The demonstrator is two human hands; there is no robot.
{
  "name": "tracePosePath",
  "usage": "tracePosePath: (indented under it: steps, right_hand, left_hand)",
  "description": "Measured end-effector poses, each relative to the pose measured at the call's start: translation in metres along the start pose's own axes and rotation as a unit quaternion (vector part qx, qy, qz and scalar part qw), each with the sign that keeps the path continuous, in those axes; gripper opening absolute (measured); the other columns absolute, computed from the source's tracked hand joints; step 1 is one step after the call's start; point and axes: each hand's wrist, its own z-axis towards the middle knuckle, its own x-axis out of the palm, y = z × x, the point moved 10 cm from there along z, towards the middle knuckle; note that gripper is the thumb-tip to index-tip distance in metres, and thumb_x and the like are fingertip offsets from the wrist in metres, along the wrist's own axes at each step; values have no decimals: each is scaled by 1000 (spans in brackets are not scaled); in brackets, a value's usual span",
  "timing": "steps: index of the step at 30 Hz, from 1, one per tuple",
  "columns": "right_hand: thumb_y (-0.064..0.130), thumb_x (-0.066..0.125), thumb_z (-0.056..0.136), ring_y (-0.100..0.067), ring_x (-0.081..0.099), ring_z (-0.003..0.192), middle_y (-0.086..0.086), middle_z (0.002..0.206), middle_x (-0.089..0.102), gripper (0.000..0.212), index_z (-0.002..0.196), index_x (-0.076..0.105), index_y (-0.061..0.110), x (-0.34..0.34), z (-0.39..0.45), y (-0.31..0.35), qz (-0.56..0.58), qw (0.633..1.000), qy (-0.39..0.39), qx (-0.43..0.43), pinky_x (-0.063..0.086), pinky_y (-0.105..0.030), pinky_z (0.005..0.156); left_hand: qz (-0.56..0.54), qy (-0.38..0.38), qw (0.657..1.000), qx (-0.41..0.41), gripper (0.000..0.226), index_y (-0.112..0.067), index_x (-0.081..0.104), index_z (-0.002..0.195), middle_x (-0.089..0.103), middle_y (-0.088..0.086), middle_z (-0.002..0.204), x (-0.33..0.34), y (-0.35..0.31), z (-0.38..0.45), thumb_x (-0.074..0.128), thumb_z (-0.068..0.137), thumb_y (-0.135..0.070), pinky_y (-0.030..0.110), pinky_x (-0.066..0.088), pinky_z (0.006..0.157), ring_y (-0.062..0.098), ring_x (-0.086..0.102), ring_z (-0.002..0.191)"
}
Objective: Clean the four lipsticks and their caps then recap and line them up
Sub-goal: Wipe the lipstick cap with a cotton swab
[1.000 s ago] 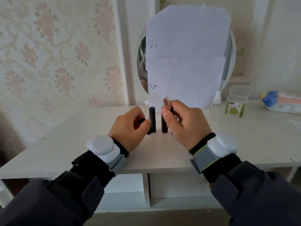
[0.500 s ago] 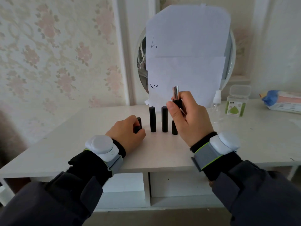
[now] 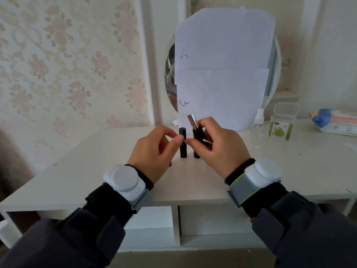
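White dressing table (image 3: pixel 100 161) against floral wallpaper. Right hand (image 3: pixel 218 146) grips an uncapped lipstick (image 3: pixel 192 121), its silver end rising above the fingers. Left hand (image 3: pixel 154 149) holds nothing, thumb and forefinger nearly pinched. Two capped lipsticks (image 3: pixel 183 143) stand upright just beyond both sets of fingertips.

Right hand (image 3: pixel 218 144) gripping an uncapped lipstick (image 3: pixel 192 121), silver end tilted up-left, a cotton swab (image 3: pixel 206 140) tucked among its fingers. Left hand (image 3: pixel 154 149) raised beside it, fingertips nearly meeting the right thumb. Behind them, two capped lipsticks (image 3: pixel 183 143) upright on the table (image 3: pixel 96 161), before a paper-covered mirror (image 3: pixel 222 68).
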Motion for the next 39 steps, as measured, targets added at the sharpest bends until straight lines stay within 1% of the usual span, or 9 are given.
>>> tracePosePath:
  steps: [2, 5, 9, 11, 14, 20, 29, 35, 39]
  right_hand:
    - [55, 59, 86, -12, 60, 64, 22, 63, 51, 34, 103, 52, 26, 3, 0, 3, -5, 1000, 17, -5, 49, -32, 58]
    - [63, 45, 85, -13, 64, 65, 14, 68, 63, 39, 98, 54, 27, 7, 0, 7, -17, 999, 44, -7, 52, -35, 59]
    - [49, 58, 89, -17, 67, 74, 13, 79, 69, 29, 102, 60, 24, 10, -1, 12, -41, 997, 56, -34, 49, -31, 60]
    - [45, 61, 89, -18, 66, 75, 11, 81, 71, 28, 103, 62, 21, 11, -1, 11, -44, 996, 63, -36, 49, -32, 61]
    - [47, 56, 93, -20, 64, 72, 10, 81, 69, 30, 103, 61, 20, 18, -1, 9, -55, 994, 88, -31, 48, -35, 62]
    - [49, 43, 97, -21, 63, 79, 11, 85, 70, 31, 109, 57, 23, 30, -1, 4, -28, 991, 132, -17, 51, -41, 69]
    - [63, 31, 89, -22, 65, 84, 13, 84, 69, 47, 113, 55, 29, 33, -2, 3, 18, 990, 137, -9, 52, -41, 75]
    - [53, 38, 93, -19, 65, 80, 16, 79, 65, 37, 110, 57, 26, 34, -2, 1, 29, 990, 139, -9, 52, -40, 75]
    - [58, 37, 94, -15, 66, 77, 16, 80, 67, 39, 110, 57, 28, 35, -2, 0, 49, 989, 139, -5, 54, -40, 73]
  left_hand:
    - [-56, -5, 998, 8, 24, -41, 54, 85, 62, -5, 64, 5, -6, -1, 50, 85, -64, 16, 43, 55, 5, 58, 58]
    - [-157, -20, 987, -19, 27, -32, 58, 84, 63, -13, 66, 12, -14, -1, 60, 85, -58, 18, 43, 49, 2, 56, 48]
    - [-211, -55, 974, -53, 20, -21, 56, 78, 58, -19, 59, 13, -17, 2, 64, 88, -36, 13, 38, 42, 4, 52, 40]
    - [-221, -62, 971, -70, 19, -17, 57, 77, 56, -20, 55, 13, -12, 3, 65, 90, -28, 13, 37, 40, 3, 50, 38]
    - [-225, -60, 969, -78, 17, -11, 62, 82, 56, -18, 54, 13, -9, 3, 65, 91, -25, 16, 37, 40, 3, 48, 37]
    - [-237, -51, 968, -73, 10, -14, 68, 91, 58, -18, 56, 15, -11, 3, 63, 93, -22, 15, 36, 41, 4, 48, 38]
    - [-244, -35, 967, -58, 18, -16, 71, 107, 61, -22, 60, 18, -13, 4, 58, 95, -22, 11, 40, 45, 1, 54, 47]
    - [-275, -19, 959, -61, 20, -12, 70, 108, 58, -19, 56, 23, -12, 4, 53, 97, -17, 11, 38, 45, 4, 50, 43]
    - [-285, -15, 956, -64, 22, -9, 70, 110, 58, -12, 63, 24, -11, 5, 55, 97, -17, 12, 39, 46, 5, 50, 44]
